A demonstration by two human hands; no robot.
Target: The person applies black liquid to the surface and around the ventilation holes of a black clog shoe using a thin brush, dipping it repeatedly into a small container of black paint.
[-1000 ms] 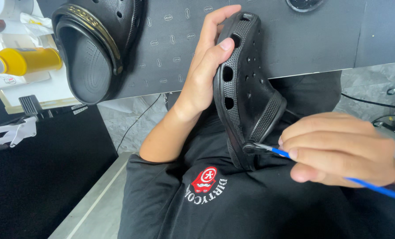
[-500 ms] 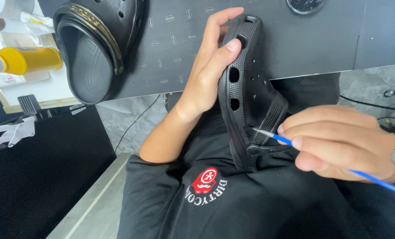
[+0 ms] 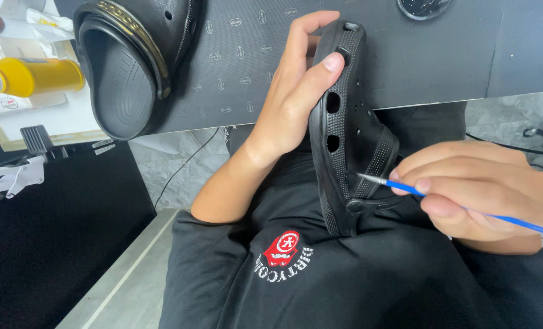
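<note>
black clog, blue brush, yellow bottle

Bright, even daylight – soft shadows; sharp focus; slight wide-angle edge stretch

Far to the left of your left hand lies a yellow bottle on its side with a white cap end, resting on white printed papers. Above it sits crumpled white packaging, partly cut off.

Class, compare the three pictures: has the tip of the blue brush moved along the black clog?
Yes. The blue brush tip has risen from the strap rivet up the black clog, toward the table edge.
</note>
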